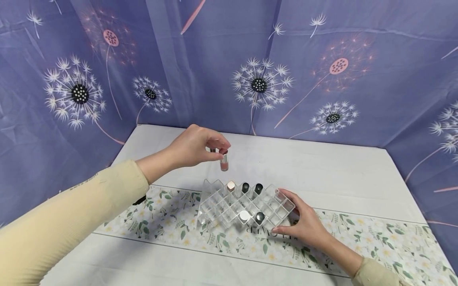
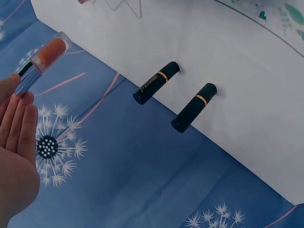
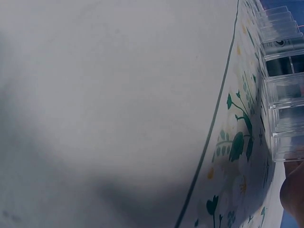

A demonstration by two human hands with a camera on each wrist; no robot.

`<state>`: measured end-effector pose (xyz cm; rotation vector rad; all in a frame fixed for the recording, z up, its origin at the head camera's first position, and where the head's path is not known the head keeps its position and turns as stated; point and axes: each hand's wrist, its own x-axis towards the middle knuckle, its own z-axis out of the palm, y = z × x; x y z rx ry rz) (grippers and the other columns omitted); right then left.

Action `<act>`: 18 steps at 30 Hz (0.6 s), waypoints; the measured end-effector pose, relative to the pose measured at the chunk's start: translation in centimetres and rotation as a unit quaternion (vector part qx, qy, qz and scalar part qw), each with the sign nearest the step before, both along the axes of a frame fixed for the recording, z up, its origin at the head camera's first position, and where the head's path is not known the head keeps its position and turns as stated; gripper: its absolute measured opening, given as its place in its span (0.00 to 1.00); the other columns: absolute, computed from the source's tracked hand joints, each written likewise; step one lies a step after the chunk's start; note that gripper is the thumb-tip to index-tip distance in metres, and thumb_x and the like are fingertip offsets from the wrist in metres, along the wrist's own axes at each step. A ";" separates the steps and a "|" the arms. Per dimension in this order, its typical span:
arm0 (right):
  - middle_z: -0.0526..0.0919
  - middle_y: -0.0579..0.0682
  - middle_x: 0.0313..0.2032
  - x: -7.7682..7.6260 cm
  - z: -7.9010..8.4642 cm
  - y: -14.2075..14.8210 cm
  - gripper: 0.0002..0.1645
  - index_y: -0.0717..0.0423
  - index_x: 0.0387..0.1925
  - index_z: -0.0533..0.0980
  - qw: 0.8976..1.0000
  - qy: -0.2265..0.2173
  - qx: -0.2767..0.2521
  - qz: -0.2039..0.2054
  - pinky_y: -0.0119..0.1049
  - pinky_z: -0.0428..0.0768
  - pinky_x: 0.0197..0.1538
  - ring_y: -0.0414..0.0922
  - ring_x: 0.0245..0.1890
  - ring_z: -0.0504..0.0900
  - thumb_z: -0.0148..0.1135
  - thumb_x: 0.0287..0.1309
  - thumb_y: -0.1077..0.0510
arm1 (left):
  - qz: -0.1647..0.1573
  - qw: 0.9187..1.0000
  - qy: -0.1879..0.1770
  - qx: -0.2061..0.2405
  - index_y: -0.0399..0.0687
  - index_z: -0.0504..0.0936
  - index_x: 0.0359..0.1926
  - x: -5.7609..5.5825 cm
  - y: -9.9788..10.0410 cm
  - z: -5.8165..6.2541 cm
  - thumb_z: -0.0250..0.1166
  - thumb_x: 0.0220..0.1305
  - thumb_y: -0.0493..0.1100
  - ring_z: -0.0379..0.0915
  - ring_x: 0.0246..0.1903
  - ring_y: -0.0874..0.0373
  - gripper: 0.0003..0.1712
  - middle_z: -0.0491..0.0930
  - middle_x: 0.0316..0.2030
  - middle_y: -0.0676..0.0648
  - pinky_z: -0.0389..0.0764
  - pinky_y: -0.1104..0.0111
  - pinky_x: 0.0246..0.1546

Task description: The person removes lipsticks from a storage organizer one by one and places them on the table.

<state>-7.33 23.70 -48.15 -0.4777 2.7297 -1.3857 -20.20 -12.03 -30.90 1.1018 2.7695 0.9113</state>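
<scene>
My left hand (image 1: 198,145) pinches a clear lip gloss tube (image 1: 224,163) with pinkish-orange contents, held above the table behind the organizer. The left wrist view shows the same tube (image 2: 50,52) tilted at the fingertips. A clear acrylic lipstick organizer (image 1: 229,207) with diamond-shaped compartments sits on the floral strip. Its right end is gripped by my right hand (image 1: 304,220), thumb at the near side and fingers at the far side. Several tubes stand in it: one with a rose-gold cap (image 1: 230,186), one white-topped (image 1: 244,215), and black ones (image 1: 258,188).
Two black lipsticks with gold bands, one (image 2: 157,83) beside the other (image 2: 194,108), stand on the white table in the left wrist view. A floral runner (image 1: 171,222) crosses the table. Purple dandelion-print curtains (image 1: 207,79) enclose the back and sides.
</scene>
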 end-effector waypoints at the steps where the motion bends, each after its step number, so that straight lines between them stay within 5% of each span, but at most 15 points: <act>1: 0.75 0.59 0.72 0.0 0.0 0.0 0.67 0.51 0.80 0.65 1.000 0.000 0.000 0.000 0.57 0.83 0.63 0.62 0.67 0.80 0.92 0.40 0.47 | 0.002 1.000 0.001 0.000 0.50 0.93 0.50 -0.2 0.0 0.0 0.79 0.63 0.38 0.91 0.45 0.56 0.14 0.92 0.41 0.56 0.90 0.61 0.49; 18: 0.76 0.60 0.72 0.0 0.1 0.0 0.67 0.51 0.80 0.65 1.000 -0.002 0.003 -0.002 0.58 0.83 0.63 0.63 0.67 0.79 0.92 0.40 0.47 | 0.040 0.999 0.000 -0.031 0.51 0.93 0.51 -3.5 1.3 -0.7 0.77 0.65 0.39 0.90 0.49 0.54 0.13 0.93 0.43 0.53 0.87 0.58 0.56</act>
